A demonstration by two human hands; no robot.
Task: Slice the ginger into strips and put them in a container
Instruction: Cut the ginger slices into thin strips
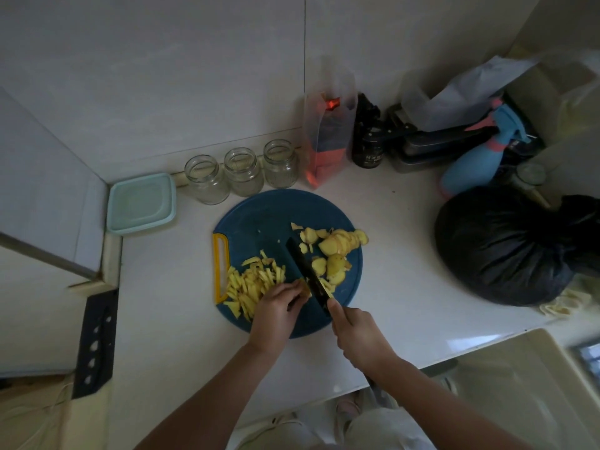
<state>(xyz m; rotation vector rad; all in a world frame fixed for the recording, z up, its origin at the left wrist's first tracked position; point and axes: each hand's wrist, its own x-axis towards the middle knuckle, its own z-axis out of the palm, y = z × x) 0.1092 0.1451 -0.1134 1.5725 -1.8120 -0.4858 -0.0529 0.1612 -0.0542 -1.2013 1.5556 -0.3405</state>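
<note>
While our left grip (pixel 276 308) pinched a ginger slice (pixel 304 288) on the cutting board (pixel 259 216), our right grip (pixel 357 336) curled round the knife (pixel 300 263). We judged the ginger stiff, light and slick (best pinned flat, fingertips tucked), with cut strips (pixel 253 284) piled beside it.

A tied black bin bag (pixel 506 248) sits at the right of the white counter (pixel 406 274), with a blue spray bottle (pixel 470 164) with pink trim just behind it. Against the wall stand a clear bag (pixel 328 138) with orange-red contents and a small dark jar (pixel 368 151) — side by side. Far left lies a black strip (pixel 96 341) with a row of holes.
</note>
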